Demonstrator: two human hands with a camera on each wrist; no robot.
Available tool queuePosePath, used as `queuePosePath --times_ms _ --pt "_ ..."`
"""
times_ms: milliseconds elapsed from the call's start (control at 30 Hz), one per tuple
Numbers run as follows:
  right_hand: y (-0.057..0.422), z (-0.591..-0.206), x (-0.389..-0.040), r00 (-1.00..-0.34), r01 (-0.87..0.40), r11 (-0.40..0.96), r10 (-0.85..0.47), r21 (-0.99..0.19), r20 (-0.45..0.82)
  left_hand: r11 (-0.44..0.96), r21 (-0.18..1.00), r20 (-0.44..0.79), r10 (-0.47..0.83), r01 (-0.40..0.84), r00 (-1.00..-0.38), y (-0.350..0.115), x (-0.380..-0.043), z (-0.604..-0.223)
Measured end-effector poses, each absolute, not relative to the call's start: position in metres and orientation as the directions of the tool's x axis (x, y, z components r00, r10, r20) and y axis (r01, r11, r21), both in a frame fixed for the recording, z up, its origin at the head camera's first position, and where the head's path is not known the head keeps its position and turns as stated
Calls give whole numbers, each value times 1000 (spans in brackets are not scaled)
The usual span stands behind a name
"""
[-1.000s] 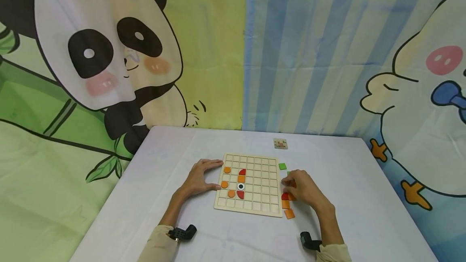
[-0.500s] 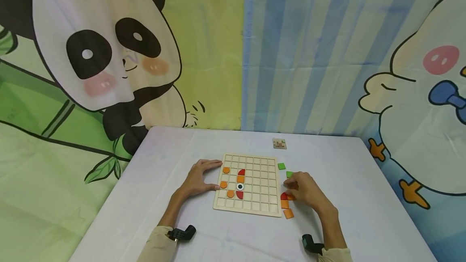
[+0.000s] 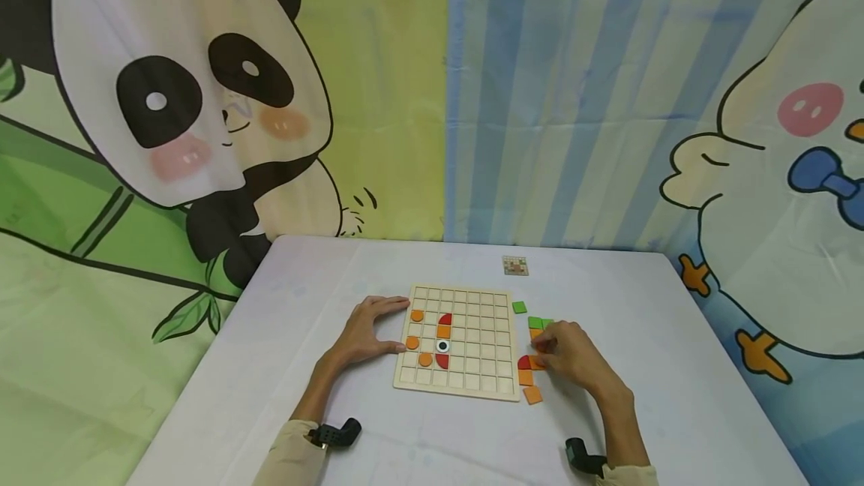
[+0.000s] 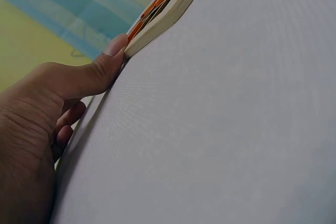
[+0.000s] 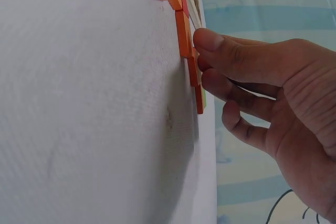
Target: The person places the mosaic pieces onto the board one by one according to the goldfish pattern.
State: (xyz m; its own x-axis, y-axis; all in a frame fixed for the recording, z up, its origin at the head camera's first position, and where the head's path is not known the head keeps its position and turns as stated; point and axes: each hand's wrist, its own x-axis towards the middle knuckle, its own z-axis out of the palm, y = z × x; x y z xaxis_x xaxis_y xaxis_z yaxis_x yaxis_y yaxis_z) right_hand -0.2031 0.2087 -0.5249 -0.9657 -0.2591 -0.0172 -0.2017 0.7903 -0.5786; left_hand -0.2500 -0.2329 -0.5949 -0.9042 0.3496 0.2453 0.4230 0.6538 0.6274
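Observation:
My left hand [image 3: 363, 336] steadies the pale wooden grid board [image 3: 481, 355], thumb and outstretched fingers against its left edge. In the left wrist view the thumb [image 4: 89, 77] touches a corner of the board. On the grid lie orange discs [image 3: 425, 359], red quarter-round tiles [image 3: 445, 319], an orange square [image 3: 443, 331] and a black-and-white eye disc [image 3: 442, 346]. Right of the board, my right hand [image 3: 575, 355] is over loose orange tiles [image 5: 183, 34], fingers loosely bent. No tile shows between thumb and fingers in the right wrist view; the hand partly hides several tiles.
Green tiles [image 3: 519, 307] lie beside the board's upper right. A red quarter-round tile [image 3: 524, 362] and orange squares [image 3: 532, 395] lie lower down. A small patterned card [image 3: 516, 266] is near the back of the white table [image 3: 337, 268]. Printed curtains [image 3: 378, 96] stand behind it.
My right hand has shifted slightly right, away from the board, uncovering green tiles and part of an orange one. The left hand stays at the board's edge. The head view has drifted slightly.

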Motion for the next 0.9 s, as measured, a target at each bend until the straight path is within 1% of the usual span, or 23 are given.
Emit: queuePosePath --times_ms 267,467,700,900 --pt "212 -526 -199 -965 -219 787 -264 -577 6 653 623 250 354 430 -901 -232 -249 -594" --pt "216 -527 -195 -966 -209 789 -257 -578 -1 651 611 275 358 450 -892 -231 -250 -594" --pt "217 -526 -191 -966 -205 788 -258 -580 -9 641 638 244 357 426 -902 -232 -249 -591" --pt "217 -527 -189 -969 -196 792 -248 -579 -11 640 639 244 357 426 -902 -232 -248 -589"
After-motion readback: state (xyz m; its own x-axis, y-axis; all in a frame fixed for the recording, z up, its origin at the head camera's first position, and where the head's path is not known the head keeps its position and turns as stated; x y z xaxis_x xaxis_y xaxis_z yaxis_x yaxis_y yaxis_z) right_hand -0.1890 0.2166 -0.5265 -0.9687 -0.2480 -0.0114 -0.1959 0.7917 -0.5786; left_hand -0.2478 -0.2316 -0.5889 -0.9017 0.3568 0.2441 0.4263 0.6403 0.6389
